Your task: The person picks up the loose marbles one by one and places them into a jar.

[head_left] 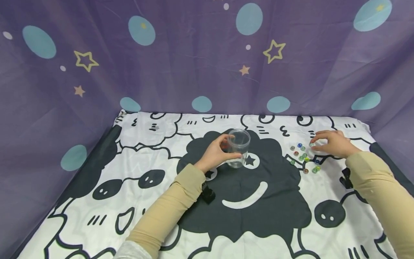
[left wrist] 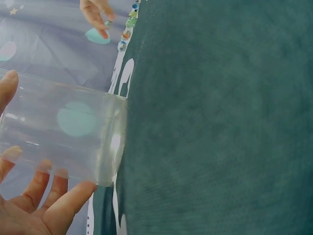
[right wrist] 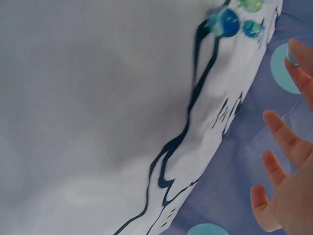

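I see the left hand (head_left: pixel 217 153) curled round a clear jar (head_left: pixel 238 148), which is upright near the centre of the head view, against the dark cloud print of the cloth (head_left: pixel 271 219). Over at the right of that frame, the right hand (head_left: pixel 334 144) pinches a single marble (head_left: pixel 311 144) between thumb and forefinger, close by the loose marbles (head_left: pixel 307 159) scattered to its left and below. The left wrist view gives what the head view partly hides: fingertips (left wrist: pixel 44 166) spaced along the jar's wall at lower left, with the pinched marble tiny at upper left. The right wrist view shows the remaining fingers (right wrist: pixel 286 139) spread apart at the right edge, the held marble just a sliver there, and a blue marble (right wrist: pixel 229 22) large near the top. Whether the jar's base touches the cloth, I can't tell.
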`<state>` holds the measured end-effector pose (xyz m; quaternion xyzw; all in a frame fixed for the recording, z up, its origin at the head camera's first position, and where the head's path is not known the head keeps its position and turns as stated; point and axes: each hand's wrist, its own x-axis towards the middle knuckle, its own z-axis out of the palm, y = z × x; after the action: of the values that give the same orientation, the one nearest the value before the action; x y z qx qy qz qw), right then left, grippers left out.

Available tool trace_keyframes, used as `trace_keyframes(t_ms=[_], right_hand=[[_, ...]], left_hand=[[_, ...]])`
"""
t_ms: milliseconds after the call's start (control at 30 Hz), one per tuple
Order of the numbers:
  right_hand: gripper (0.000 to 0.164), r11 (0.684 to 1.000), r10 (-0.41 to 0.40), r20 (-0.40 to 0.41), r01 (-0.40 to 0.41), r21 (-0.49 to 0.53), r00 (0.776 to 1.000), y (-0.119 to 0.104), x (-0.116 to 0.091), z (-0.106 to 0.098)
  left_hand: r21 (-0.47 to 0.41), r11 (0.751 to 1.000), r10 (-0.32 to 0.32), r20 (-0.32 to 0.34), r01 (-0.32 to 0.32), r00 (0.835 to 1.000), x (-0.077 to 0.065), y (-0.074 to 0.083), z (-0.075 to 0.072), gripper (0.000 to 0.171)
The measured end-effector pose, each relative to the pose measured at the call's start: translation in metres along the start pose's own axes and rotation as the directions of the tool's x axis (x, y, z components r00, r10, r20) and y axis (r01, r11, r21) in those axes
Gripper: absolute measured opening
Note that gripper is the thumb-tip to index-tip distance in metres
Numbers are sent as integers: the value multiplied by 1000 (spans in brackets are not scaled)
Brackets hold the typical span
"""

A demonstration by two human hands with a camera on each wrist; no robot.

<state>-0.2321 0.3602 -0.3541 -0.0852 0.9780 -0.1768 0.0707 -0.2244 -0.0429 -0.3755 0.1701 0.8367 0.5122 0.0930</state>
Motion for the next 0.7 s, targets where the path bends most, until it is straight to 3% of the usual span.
trace_keyframes(t_ms=[233,467,700], right_hand=[[35,998,-36,-36,38,43,999,-15,0,-3],[31,987,-134,-100,141,76,986,-34,0,-6],[30,978,-138,-122,154,138,983,-55,-3,-11]], left_hand=[[-15,1000,3,12,-3,1000,1,-1,0,64],[-22,1000,-2,13,2,1000,2,-3,-2,64],[-22,1000,-4,13,4,1000,1,-2,-2,64]])
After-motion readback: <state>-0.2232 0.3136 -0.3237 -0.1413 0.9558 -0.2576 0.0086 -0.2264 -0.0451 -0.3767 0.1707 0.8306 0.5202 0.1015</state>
